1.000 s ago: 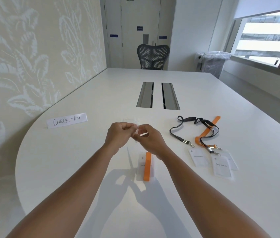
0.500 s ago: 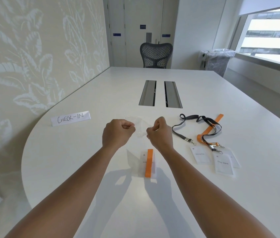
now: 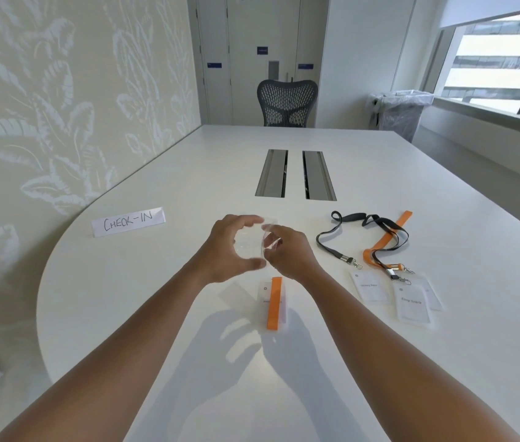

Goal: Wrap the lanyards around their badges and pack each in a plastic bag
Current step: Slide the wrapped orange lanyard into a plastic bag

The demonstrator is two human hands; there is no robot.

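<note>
A white table [image 3: 379,362] is seen, bearing a "CHECK-IN" sign [image 3: 128,221] and loose lanyards [image 3: 376,240] on the right. A clear, crinkled plastic bag [image 3: 253,242] is pinched above the wrapped badge [image 3: 273,302] by left hand [image 3: 230,250] and right hand [image 3: 287,253].

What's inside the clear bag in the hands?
Nothing visible: the plastic bag looks empty, gripped by the left hand and right hand. The wrapped badge lies below on the table. Fingers cover the bag's edges.

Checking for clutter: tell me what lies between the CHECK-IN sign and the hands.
Head view: only bare white table lies between the CHECK-IN sign and the left hand.
</note>
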